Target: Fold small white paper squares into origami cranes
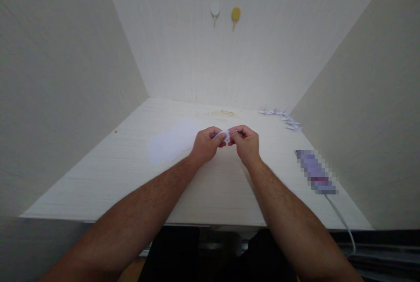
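A small folded piece of white paper (226,134) is held above the table between my two hands. My left hand (208,144) pinches its left side, thumb on top and fingers curled beneath. On the other side, my right hand (246,142) grips the paper's right edge between thumb and fingertips. My fingers cover much of the paper, so its full shape is hidden. To the left of my hands, white paper (172,139) lies flat on the table. At the back right corner sit several small folded paper figures (288,120) with pointed ends, lined up in a bent row.
The white table (108,185) has walls on its left, back and right. A blurred-out phone-like device (315,171) lies at the right, with a pale cable (343,220) running over the front edge. A white hook (215,10) and a yellow hook (236,15) are on the back wall.
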The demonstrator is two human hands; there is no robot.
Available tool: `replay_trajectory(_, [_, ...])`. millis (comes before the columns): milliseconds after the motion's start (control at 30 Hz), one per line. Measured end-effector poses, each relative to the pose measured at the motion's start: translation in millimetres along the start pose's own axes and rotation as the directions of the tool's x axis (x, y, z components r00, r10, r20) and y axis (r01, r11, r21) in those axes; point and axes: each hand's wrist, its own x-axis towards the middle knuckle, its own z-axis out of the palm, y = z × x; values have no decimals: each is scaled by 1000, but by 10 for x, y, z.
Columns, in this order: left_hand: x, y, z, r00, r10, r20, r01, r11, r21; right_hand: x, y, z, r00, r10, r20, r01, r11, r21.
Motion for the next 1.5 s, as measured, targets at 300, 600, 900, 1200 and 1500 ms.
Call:
replay_trajectory(300, [-18,101,10,999,-27,-27,26,999,-22,-14,14,48,1000,12,-15,-11,998,62])
replay_trajectory(600, [18,83,-5,985,-118,-126,105,988,-110,61,-34,-45,966,100,-239,-25,955,296])
replay_trajectory(900, [2,69,35,988,-133,-72,113,966,-231,-26,11,52,982,145,121,-150,988,38])
replay_trajectory(1200, [-4,66,37,982,-173,74,182,973,-142,4,15,17,999,37,-14,-37,999,-21])
replay_trajectory(1500, [1,72,19,967,-222,126,236,966,-105,22,12,-17,998,39,51,-33,993,-115])
